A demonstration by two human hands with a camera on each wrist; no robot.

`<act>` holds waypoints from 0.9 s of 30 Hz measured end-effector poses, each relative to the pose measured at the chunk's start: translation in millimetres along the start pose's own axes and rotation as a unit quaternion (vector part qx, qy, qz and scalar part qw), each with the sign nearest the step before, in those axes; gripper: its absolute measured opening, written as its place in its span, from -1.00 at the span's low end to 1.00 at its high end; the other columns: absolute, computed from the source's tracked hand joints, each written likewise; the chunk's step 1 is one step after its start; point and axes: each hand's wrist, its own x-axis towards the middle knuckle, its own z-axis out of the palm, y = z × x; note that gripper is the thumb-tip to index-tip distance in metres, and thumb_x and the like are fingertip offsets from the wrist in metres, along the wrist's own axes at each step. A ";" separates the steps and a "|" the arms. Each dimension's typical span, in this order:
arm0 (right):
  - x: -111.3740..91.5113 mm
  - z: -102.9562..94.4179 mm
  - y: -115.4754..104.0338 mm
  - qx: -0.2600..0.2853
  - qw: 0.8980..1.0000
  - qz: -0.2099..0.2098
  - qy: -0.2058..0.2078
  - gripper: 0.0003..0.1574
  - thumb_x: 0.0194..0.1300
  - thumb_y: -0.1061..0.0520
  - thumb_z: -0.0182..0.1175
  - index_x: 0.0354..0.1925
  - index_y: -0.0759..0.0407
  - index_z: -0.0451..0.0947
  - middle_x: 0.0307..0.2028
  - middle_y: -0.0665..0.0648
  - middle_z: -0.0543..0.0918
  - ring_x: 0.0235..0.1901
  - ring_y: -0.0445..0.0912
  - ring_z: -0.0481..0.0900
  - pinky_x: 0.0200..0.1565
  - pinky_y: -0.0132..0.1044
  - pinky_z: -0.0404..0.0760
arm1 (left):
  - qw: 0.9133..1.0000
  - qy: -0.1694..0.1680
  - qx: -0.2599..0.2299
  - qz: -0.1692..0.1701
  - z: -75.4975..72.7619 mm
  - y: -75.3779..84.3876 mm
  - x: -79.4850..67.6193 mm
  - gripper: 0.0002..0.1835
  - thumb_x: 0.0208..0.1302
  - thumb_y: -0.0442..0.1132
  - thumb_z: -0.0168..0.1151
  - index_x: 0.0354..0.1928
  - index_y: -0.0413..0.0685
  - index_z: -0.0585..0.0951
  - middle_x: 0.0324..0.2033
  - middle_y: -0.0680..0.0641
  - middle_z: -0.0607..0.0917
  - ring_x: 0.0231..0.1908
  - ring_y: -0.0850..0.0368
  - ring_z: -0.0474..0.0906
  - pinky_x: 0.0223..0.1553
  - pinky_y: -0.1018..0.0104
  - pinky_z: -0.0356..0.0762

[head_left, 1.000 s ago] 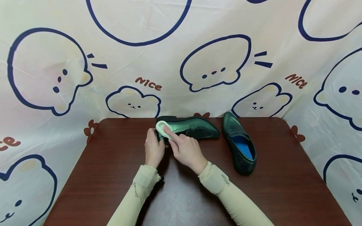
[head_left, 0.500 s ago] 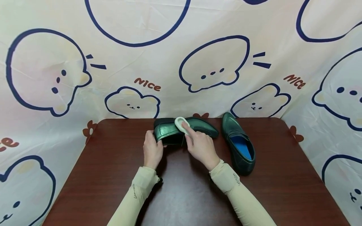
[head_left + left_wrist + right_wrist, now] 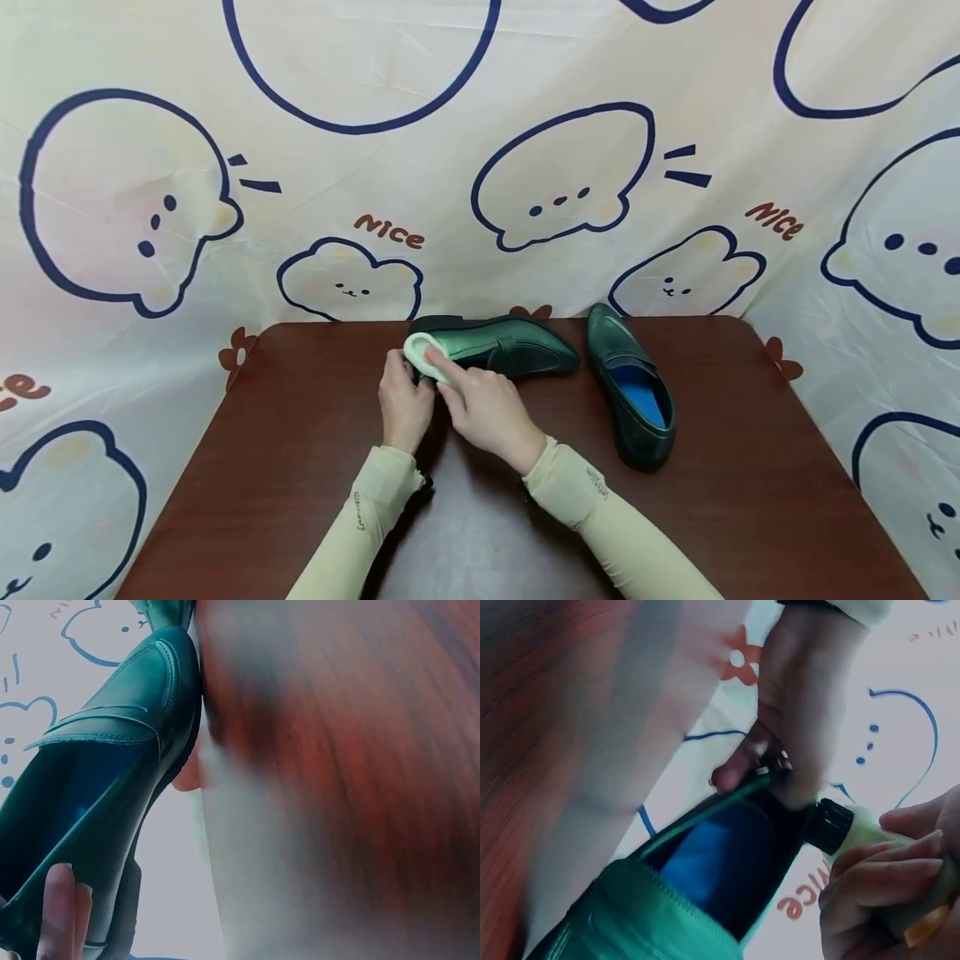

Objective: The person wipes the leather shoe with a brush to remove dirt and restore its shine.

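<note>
A green loafer lies tilted at the table's back edge, toe to the right, its opening facing me. My left hand grips the heel end; in the left wrist view its fingertips curl over the shoe's rim. My right hand holds a pale green oval brush against the heel, forefinger laid on its back. Dark tufted bristles meet the heel's outer side in the right wrist view. A blue insole shows inside the shoe.
The matching green loafer stands upright to the right, toe toward the back. A cloth backdrop with cartoon bears rises behind the brown table.
The right hand moved the brush right along the shoe's side toward its middle, then back left to the heel. The left hand stays at the heel while the shoe's tilt shifts slightly.
</note>
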 end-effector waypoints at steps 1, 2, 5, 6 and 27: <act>1.6 2.6 -2.7 -0.008 1.000 -0.004 -0.002 -0.36 0.58 0.07 0.12 0.54 -0.09 0.33 -0.64 -0.01 0.42 -0.69 -0.21 0.26 -0.59 -0.35 0.27 | 1.000 0.003 -0.001 0.001 -0.2 0.0 -0.4 -0.67 0.25 -0.45 0.20 0.06 -0.29 0.48 -0.22 -0.25 0.57 -0.25 -0.26 0.55 -0.17 -0.06 0.51; 2.8 4.9 -4.5 -0.014 1.000 -0.006 -0.001 -0.36 0.57 0.07 0.12 0.53 -0.10 0.34 -0.65 0.00 0.42 -0.70 -0.20 0.25 -0.60 -0.35 0.26 | 1.000 0.005 -0.003 0.002 -0.3 0.2 -0.8 -0.67 0.24 -0.45 0.21 0.05 -0.29 0.48 -0.19 -0.27 0.58 -0.21 -0.30 0.59 -0.14 -0.11 0.54; 5.4 8.2 -5.5 -0.029 0.999 -0.011 0.010 -0.36 0.55 0.08 0.15 0.52 -0.12 0.37 -0.65 0.01 0.43 -0.71 -0.19 0.25 -0.61 -0.35 0.25 | 1.000 0.012 0.002 0.012 0.0 0.6 -1.4 -0.64 0.24 -0.44 0.23 0.08 -0.32 0.47 -0.06 -0.31 0.62 -0.06 -0.38 0.64 -0.01 -0.19 0.59; 6.0 8.6 -4.7 -0.031 0.999 -0.013 0.012 -0.36 0.55 0.08 0.16 0.51 -0.12 0.37 -0.65 0.01 0.43 -0.71 -0.19 0.25 -0.62 -0.35 0.25 | 1.000 0.011 0.003 0.015 -0.3 0.8 -1.5 -0.64 0.26 -0.44 0.22 0.09 -0.33 0.47 -0.06 -0.32 0.61 -0.08 -0.38 0.64 -0.02 -0.19 0.59; -6.6 5.7 22.4 -0.044 0.998 0.019 0.033 -0.37 0.55 0.05 0.17 0.50 -0.19 0.38 -0.71 -0.07 0.32 -0.75 -0.20 0.18 -0.66 -0.35 0.18 | 1.000 -0.009 0.013 0.003 -4.9 -3.3 -6.5 -0.65 0.35 -0.42 0.19 0.15 -0.33 0.46 -0.16 -0.28 0.59 -0.22 -0.26 0.63 -0.13 -0.09 0.59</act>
